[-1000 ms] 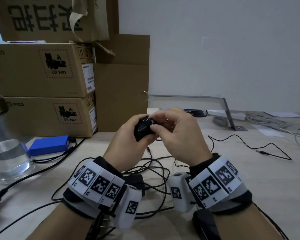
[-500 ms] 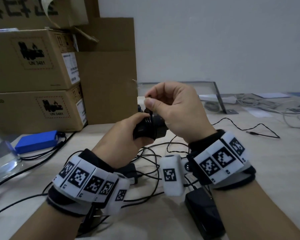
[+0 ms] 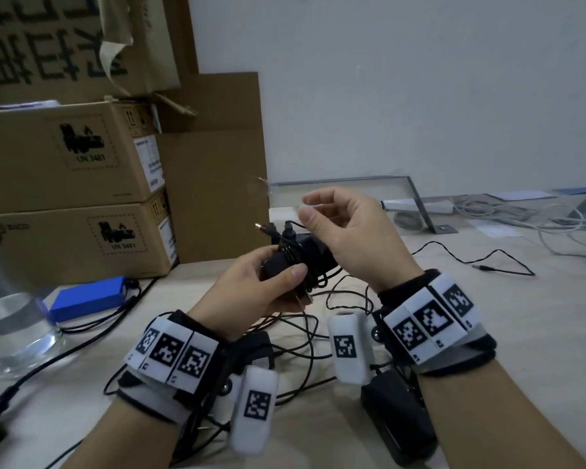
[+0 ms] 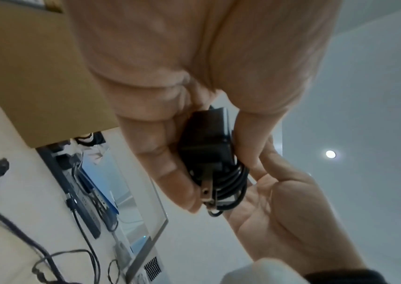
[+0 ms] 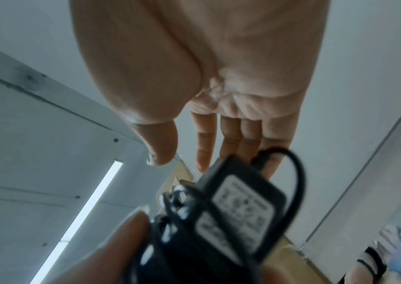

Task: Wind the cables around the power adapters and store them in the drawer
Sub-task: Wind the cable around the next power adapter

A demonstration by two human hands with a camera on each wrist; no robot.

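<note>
Left hand (image 3: 247, 292) clamps the cable-wound power adapter (image 4: 206, 146); right hand (image 3: 349, 231) hovers slack-fingered above. Light, rigid: grip its body.

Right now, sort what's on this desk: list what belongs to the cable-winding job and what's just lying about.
Job:
wound adapter in left hand
right hand
loose adapter
tangled cables

Lying about:
cardboard boxes
blue pack
glass jar
white cables

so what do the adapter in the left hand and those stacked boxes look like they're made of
The power adapter looks like matte black moulded plastic with a printed label and metal prongs. The stacked boxes appear to be brown corrugated cardboard, judging by the dull surface and folded flaps.
</note>
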